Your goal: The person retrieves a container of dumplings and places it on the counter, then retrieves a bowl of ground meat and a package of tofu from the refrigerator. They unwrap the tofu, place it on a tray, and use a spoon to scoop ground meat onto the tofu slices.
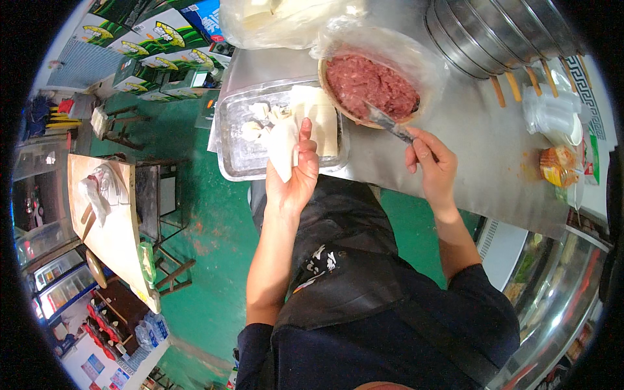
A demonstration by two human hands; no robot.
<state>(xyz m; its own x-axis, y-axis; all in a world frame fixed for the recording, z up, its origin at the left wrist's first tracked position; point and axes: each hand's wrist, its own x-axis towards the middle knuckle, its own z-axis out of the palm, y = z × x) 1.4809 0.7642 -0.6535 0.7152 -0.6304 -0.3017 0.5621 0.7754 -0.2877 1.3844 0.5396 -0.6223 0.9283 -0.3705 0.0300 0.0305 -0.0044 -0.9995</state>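
A thin white dough wrapper [282, 146] lies across the palm and fingers of my left hand [297, 183], over the near side of a metal tray [234, 163]. Inside that tray are a stack of flat wrappers [324, 126] and several folded dumplings [261, 124]. My right hand [434, 163] grips a flat-bladed spatula or knife [390, 124], its tip touching the near edge of the minced meat [370, 83]. The meat fills a round bowl [336, 108] lined with clear plastic. Part of the tool's handle is hidden by my fingers.
Stacked metal steamers or pans with wooden handles [502, 36] stand at the back right of the steel table [468, 141]. A plastic bag [287, 22] lies behind the tray. To the right are plastic containers [553, 114] and a jar [558, 165]. A wooden table [109, 243] stands at left.
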